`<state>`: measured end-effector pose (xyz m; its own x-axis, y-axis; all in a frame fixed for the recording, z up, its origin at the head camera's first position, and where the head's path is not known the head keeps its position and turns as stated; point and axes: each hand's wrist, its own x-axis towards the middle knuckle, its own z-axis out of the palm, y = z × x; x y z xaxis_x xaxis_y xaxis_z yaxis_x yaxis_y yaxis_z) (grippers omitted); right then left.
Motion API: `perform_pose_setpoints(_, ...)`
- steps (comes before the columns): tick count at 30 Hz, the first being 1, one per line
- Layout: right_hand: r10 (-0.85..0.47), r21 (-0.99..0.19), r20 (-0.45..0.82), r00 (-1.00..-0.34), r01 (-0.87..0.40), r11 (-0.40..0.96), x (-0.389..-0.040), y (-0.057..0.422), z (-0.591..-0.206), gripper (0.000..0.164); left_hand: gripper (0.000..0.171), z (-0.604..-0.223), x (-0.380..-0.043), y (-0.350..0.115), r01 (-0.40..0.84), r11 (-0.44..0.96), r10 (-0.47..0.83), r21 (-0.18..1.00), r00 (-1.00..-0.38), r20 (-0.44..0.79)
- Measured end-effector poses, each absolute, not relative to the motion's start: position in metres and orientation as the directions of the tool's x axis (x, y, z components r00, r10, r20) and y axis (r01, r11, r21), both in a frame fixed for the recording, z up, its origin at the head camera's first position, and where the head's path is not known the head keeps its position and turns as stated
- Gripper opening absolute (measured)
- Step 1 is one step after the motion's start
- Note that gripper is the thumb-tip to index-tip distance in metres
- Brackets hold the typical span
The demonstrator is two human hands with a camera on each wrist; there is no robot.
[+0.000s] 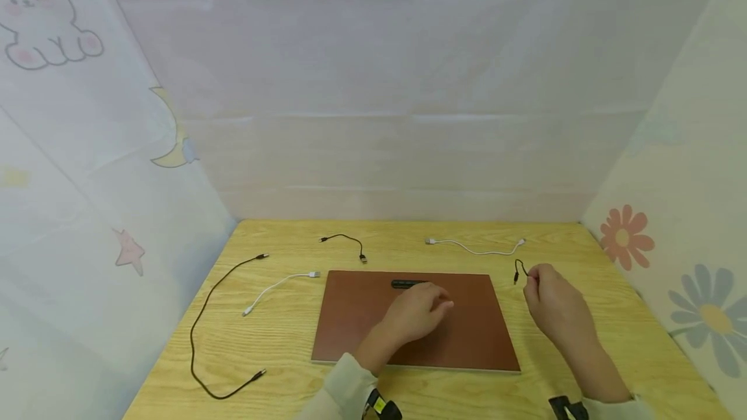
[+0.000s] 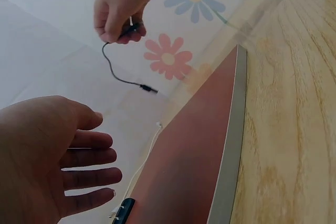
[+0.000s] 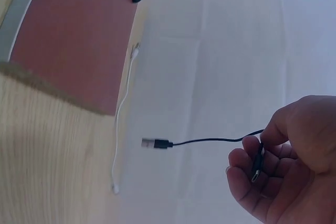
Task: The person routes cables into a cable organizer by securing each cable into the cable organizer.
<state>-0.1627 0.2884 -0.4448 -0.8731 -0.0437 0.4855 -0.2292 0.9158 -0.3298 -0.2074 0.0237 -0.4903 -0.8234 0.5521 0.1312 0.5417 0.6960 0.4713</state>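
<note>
My right hand [image 1: 557,303] pinches a short black USB cable [image 3: 210,140] near its small connector, above the wood to the right of the brown board. The cable's USB-A plug [image 3: 156,144] dangles free in the right wrist view. Above the brown board [image 1: 473,323] hovers my left hand [image 1: 411,313], fingers loosely extended and holding nothing, as the left wrist view shows. Just beyond it a black slotted cable clip [image 1: 404,284] sits at the board's far edge, partly hidden by that hand in the head view.
Behind the board lie a short black cable [image 1: 350,237] and a white cable [image 1: 475,252]. Left of it are another white cable [image 1: 280,282] and a long black cable [image 1: 192,336]. Printed cloth walls [image 1: 403,83] enclose the wooden table [image 1: 280,342] at the back and sides.
</note>
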Motion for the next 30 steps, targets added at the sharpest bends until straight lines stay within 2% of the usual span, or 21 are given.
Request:
perform_pose_setpoints(7, -0.097, -0.301, 0.533, -0.841, -0.295, 0.907, -0.159, 0.269, -0.44, 0.003, 0.022, -0.496, -0.209, 0.03, 0.514, 0.665, 0.541, 0.542, -0.832, 0.125)
perform_pose_setpoints(13, -0.143, -0.276, 0.58, -0.802, -0.359, 0.892, -0.154, 0.254, -0.433, 0.003, 0.03, -0.498, -0.21, 0.032, 0.405, 0.618, 0.492, 0.674, -0.868, 0.07)
perform_pose_setpoints(18, -0.152, -0.316, 0.538, -0.829, -0.365, 0.876, -0.15, 0.241, -0.428, 0.003, 0.034, -0.501, -0.215, 0.036, 0.322, 0.591, 0.443, 0.74, -0.896, 0.036)
perform_pose_setpoints(20, -0.155, -0.333, 0.52, -0.84, -0.366, 0.869, -0.149, 0.235, -0.426, 0.003, 0.036, -0.504, -0.217, 0.038, 0.254, 0.536, 0.432, 0.805, -0.902, -0.004)
perform_pose_setpoints(24, -0.191, -0.324, 0.52, -0.832, -0.4, 0.857, -0.146, 0.226, -0.426, 0.007, 0.043, -0.508, -0.22, 0.044, 0.012, 0.286, 0.437, 0.958, -0.891, -0.12)
perform_pose_setpoints(27, -0.232, -0.294, 0.54, -0.809, -0.44, 0.848, -0.145, 0.22, -0.428, 0.01, 0.048, -0.511, -0.222, 0.049, -0.127, 0.148, 0.443, 0.981, -0.878, -0.18)
perform_pose_setpoints(30, -0.275, -0.254, 0.574, -0.771, -0.487, 0.836, -0.144, 0.215, -0.431, 0.014, 0.054, -0.512, -0.223, 0.051, -0.178, 0.117, 0.431, 0.977, -0.877, -0.211)
